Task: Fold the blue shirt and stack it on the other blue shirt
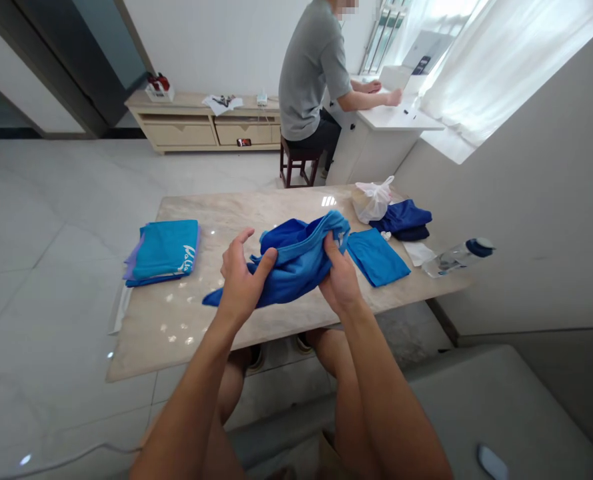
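Note:
A bunched blue cloth garment [296, 270] hangs above the marble-look table [176, 347], held up between both hands; its exact kind is hard to make out. Its rim is lighter blue, and a darker inside shows at the top. My left hand [243, 277] grips the left side with the thumb on top, its index finger raised off the fabric. On the right edge, my right hand [340, 277] pinches the cloth under the thumb. A dark blue end trails out to the left. Just right of it lies a folded blue cloth [377, 257].
At the table's left sits a stack of folded teal and purple cloths [169, 247]. Toward the right are a white plastic bag [371, 200], dark blue cloth [403, 219] and a clear bottle [459, 257]. Beyond, a person in grey [311, 73] sits at a white desk [393, 117].

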The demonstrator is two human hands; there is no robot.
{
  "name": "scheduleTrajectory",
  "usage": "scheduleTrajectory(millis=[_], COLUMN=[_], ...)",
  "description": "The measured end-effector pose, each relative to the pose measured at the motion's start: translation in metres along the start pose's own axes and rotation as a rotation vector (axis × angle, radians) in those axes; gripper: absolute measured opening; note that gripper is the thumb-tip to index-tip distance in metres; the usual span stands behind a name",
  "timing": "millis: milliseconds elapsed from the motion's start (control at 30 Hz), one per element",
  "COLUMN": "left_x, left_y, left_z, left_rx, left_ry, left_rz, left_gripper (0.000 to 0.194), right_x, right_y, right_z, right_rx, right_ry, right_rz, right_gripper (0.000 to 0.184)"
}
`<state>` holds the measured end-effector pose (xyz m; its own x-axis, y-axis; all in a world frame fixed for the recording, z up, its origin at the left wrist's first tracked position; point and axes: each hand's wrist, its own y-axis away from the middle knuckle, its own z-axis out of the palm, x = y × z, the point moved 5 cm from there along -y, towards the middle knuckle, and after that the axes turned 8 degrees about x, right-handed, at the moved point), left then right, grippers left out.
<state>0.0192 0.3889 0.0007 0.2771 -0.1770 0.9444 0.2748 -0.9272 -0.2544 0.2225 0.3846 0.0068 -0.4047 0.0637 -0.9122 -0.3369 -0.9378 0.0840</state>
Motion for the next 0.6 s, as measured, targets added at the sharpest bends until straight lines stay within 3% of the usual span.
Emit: scheduleTrajectory(millis=[67,167,233,400,533,600], left_x=[-0.006,0.002,0.009,0.020,0.018,0.015], left_y=[0.002,0.018,0.025,0.021,0.016,0.014], left_z=[0.006,0.019,0.019,0.023,0.034,0.033], left_rx=[-0.183,-0.594,-0.677,-0.465,-0.267,-0.143], left_ry=[0.104,0.236,0.249,0.383,0.483,0.496], left_rz=[-0.132,-0.322,-0.392,-0.444,-0.419,-0.388], left_gripper=[0.068,0.069,0.062,0.059,0.056,0.053], right_x=[-0.002,-0.003,-0.002,0.009,0.014,0.013], right_y=[0.001,0.005,0.008,0.003,-0.009,-0.010], right_z=[-0.001,-0.006,-0.011,-0.022,-0.028,-0.028], right_rx=[-0.021,-0.077,-0.118,-0.138,0.017,0.027], right_ry=[0.002,0.048,0.117,0.292,0.492,0.511], right_rz=[0.045,0.135,0.178,0.064,-0.155,-0.188], right_gripper=[0.055,0.060,0.064,0.065,0.065,0.064])
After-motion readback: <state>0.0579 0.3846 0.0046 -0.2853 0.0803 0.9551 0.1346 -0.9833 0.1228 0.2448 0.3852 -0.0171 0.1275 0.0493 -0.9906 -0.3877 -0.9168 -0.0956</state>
